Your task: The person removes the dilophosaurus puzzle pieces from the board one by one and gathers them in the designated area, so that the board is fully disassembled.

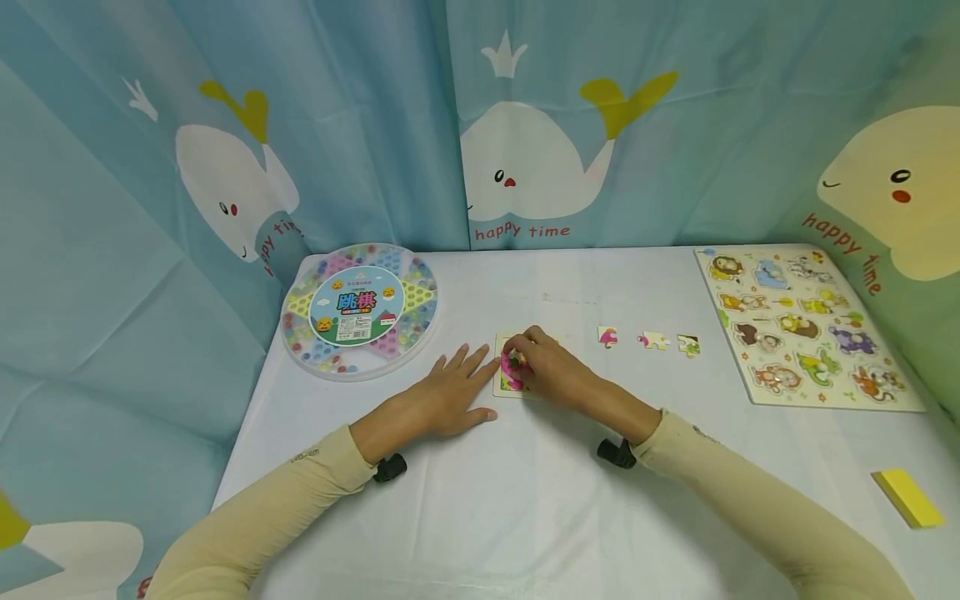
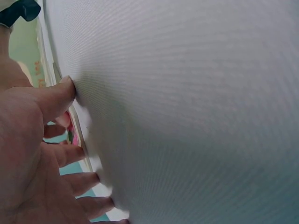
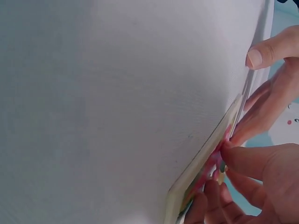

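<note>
A pink puzzle piece (image 1: 512, 367) is sitting over the small picture board (image 3: 202, 158), near the board's left side, and the right hand (image 1: 555, 371) is pinching it between thumb and fingers. The step in hand appears to be fitting that piece; whether it is already lying flush, the fingers are hiding. Doing it well probably means keeping the piece level, matching its tabs to the gap, and pressing gently rather than forcing a tilted edge. The left hand (image 1: 453, 396) is spreading its fingers wide and holding nothing, one fingertip touching the board's left edge; bracing there should be keeping the board from sliding.

Farther right, three loose pieces, one pink (image 1: 607, 336), one pale (image 1: 654, 341) and one dark-topped (image 1: 687, 345), are lying apart on the bench (image 1: 465, 508). An animal board (image 1: 787, 304) is resting beyond them, and a round marble game (image 1: 358, 312) is lying to the left.
</note>
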A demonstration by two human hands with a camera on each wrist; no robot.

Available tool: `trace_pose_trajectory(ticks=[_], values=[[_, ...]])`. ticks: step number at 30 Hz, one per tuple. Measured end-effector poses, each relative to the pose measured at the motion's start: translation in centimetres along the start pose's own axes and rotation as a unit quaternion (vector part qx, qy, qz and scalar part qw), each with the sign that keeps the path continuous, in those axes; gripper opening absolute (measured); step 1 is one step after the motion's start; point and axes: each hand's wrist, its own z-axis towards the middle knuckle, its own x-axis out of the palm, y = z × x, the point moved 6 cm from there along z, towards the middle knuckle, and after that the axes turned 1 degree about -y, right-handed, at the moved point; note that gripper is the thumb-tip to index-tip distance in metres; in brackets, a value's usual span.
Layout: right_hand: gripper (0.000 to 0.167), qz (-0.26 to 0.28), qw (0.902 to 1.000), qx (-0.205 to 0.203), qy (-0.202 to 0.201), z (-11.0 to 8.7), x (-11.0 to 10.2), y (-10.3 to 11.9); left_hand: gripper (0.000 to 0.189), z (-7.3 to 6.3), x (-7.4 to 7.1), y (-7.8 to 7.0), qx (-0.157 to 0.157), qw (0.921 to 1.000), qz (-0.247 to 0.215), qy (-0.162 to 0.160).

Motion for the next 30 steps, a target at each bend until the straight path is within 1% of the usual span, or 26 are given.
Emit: trace_pose_trajectory(ticks=[8, 13, 15, 20, 26, 30], values=[[0.035, 0.003, 1.0, -0.003, 0.0, -0.1, 0.0, -0.2, 0.084, 0.1, 0.2, 0.2, -0.001, 1.0, 0.004, 0.003], [0.029, -0.008, 0.9993, -0.032, -0.018, -0.3, -0.3, 0.1, 0.084, 0.2, 0.3, 0.2, -0.003, 1.0, 0.002, 0.002], [0.027, -0.011, 0.9989, -0.038, -0.023, -0.3, -0.5, 0.1, 0.084, 0.1, 0.3, 0.2, -0.003, 1.0, 0.0, 0.002], [0.025, -0.006, 0.9993, -0.032, -0.02, -0.4, -0.8, 0.0, 0.084, 0.0, 0.2, 0.2, -0.002, 1.0, -0.006, 0.0], [0.031, 0.001, 0.9991, -0.033, -0.025, -0.5, -1.2, 0.1, 0.084, 0.1, 0.2, 0.2, 0.001, 0.9999, -0.011, -0.002], [0.034, 0.011, 0.9993, -0.024, -0.026, -0.6, -1.3, 0.0, 0.085, 0.1, 0.2, 0.2, 0.003, 1.0, -0.007, -0.002]])
